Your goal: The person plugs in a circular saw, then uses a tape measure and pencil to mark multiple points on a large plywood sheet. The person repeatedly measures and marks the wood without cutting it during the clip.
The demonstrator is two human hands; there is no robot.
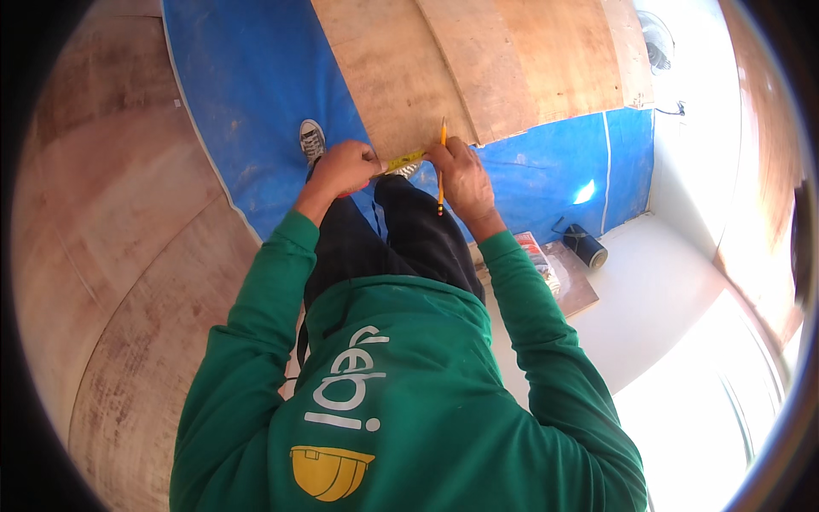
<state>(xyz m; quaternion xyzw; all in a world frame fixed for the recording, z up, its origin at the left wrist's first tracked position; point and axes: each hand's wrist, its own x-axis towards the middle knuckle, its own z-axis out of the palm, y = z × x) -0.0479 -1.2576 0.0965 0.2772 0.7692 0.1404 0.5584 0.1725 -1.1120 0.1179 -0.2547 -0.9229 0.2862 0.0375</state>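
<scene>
A yellow tape measure blade (404, 160) stretches between my hands along the near edge of a plywood sheet (392, 77). My left hand (344, 168) is closed at the blade's left end; a bit of red shows beneath it, probably the tape's case, mostly hidden. With my right hand (465, 177) I grip a yellow pencil (442, 183), which points away from me, its eraser end toward me. The fingertips of that hand also meet the blade's right end, by the sheet's edge.
Several more plywood sheets (554, 60) overlap on a blue tarp (239, 94). At right are a dark cylindrical can (585, 246), a printed packet (537, 260) on a board, and a fan (655, 43). Brown panels (128, 222) line the left. My shoes (312, 141) stand near the sheet.
</scene>
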